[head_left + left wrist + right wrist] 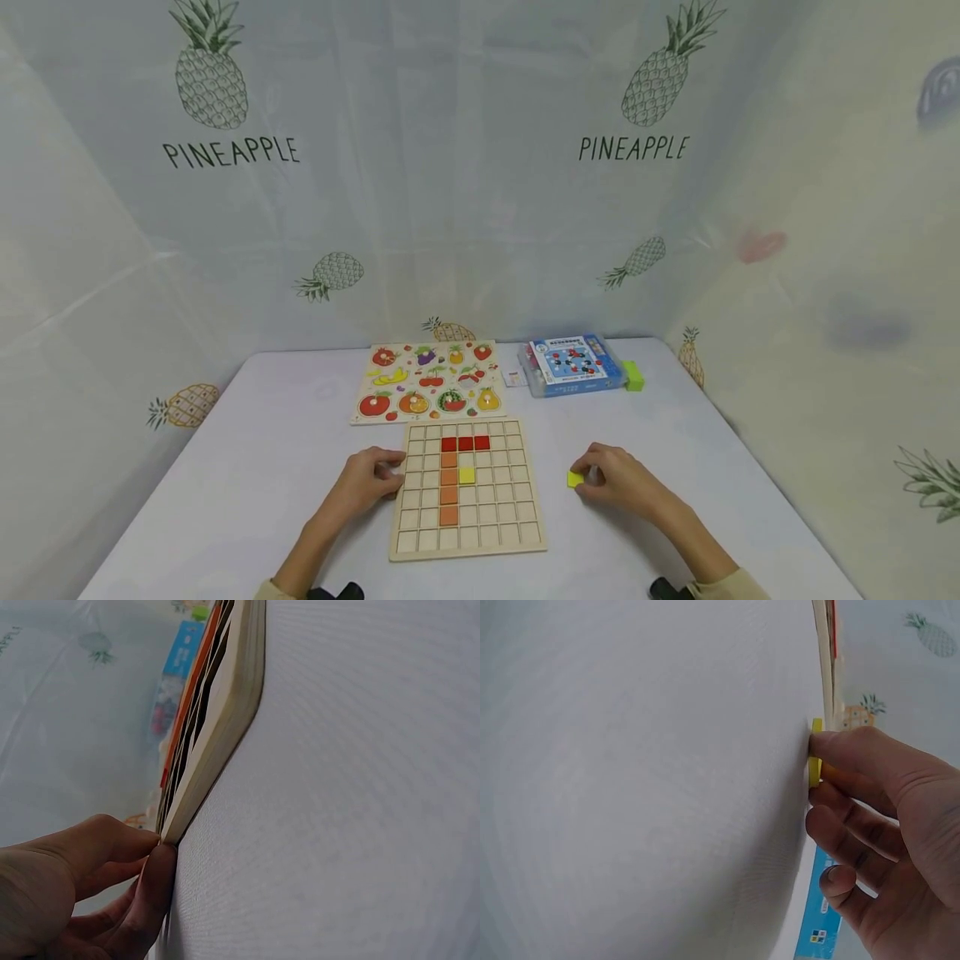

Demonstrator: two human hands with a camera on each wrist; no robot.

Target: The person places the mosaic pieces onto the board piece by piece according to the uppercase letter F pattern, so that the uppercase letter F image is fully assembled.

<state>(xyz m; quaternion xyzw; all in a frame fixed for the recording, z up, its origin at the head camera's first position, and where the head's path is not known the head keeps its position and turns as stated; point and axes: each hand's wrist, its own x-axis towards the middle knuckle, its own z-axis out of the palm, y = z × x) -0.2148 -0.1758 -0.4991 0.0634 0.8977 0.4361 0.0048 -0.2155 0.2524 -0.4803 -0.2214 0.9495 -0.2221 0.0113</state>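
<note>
A wooden grid board (499, 533) lies on the table with several red tiles (466, 442) in a short row. Below their left end runs a column of orange tiles (448, 494). One yellow tile (467, 476) sits beside that column. My left hand (367, 477) grips the board's left edge, its fingertips against the rim in the left wrist view. To the right of the board, my right hand (621, 481) pinches another yellow tile (815, 761) between thumb and finger, low over the table. Whether that tile touches the table I cannot tell.
Behind the grid board lies a fruit puzzle board (405, 403). At the back right stands a blue-and-clear box (573, 367), with a bright green block (633, 377) against its right side and a small card (514, 378) at its left. A pineapple-print curtain (450, 208) encloses the table.
</note>
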